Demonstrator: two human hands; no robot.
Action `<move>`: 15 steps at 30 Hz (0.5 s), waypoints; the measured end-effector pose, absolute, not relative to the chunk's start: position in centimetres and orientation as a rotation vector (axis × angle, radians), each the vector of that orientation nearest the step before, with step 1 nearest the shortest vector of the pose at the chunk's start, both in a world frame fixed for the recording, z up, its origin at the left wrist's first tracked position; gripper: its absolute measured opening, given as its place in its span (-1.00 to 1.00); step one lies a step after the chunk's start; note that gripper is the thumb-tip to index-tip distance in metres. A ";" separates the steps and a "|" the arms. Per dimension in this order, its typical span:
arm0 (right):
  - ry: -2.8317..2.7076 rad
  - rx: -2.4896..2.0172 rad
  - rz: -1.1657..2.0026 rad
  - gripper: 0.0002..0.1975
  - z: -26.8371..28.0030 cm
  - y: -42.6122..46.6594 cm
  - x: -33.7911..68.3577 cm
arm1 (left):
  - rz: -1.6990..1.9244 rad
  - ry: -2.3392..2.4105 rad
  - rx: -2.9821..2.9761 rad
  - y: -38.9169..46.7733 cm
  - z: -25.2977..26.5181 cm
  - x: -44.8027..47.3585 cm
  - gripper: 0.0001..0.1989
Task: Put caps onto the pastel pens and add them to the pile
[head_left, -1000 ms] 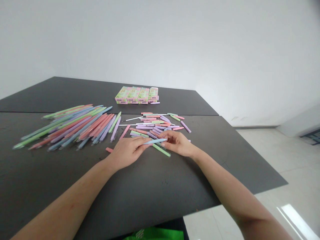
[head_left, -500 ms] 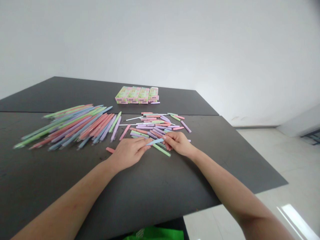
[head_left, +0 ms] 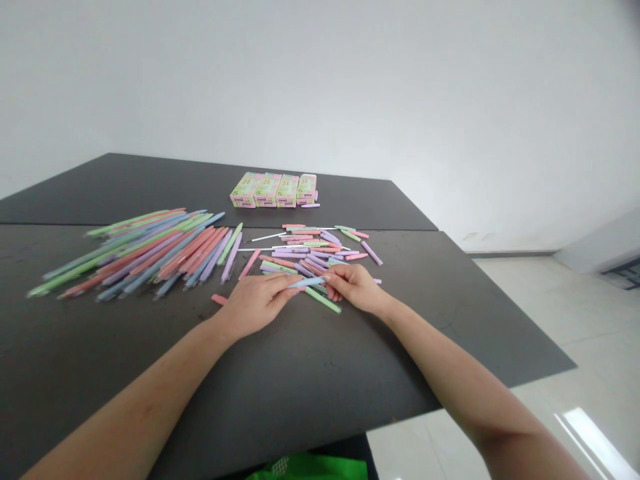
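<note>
A light blue pen barrel is held nearly level above the table between both hands. My left hand has its fingers closed at the barrel's left, tapered end. On the other end, the thumb and fingers of my right hand pinch it; that end is partly hidden. Just below and behind lies a loose heap of pen parts in purple, pink and green. A green barrel rests under the hands. Beside my left wrist is a short red piece, partly covered.
Many whole-looking pens lie in a fanned pile on the left. Thin white refills stick out of the heap. Several pink and green boxes stand in a row farther back on the dark table, whose right edge borders the floor.
The blue barrel's left end has tipped slightly down and more of it shows past my left fingertips. Both hands stay in almost the same place.
</note>
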State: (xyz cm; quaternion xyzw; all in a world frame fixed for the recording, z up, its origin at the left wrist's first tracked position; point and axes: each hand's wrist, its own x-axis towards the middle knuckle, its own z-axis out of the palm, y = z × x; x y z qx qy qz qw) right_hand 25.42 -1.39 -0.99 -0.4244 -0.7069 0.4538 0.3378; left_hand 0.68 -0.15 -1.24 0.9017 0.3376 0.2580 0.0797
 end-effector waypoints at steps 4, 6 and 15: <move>-1.817 -1.137 1.214 -0.50 -1.5 -1.2 25.4 | 0.777 0.984 2.737 -0.2 -1.5 0.8 -0.69; -1.782 -1.160 1.269 -0.48 -1.6 -1.2 25.3 | 0.774 0.976 2.745 -0.3 -1.5 0.8 -0.69; -1.945 -1.084 1.130 -0.56 -0.9 -1.5 25.4 | 0.710 1.033 2.721 -0.1 -1.2 0.8 -0.69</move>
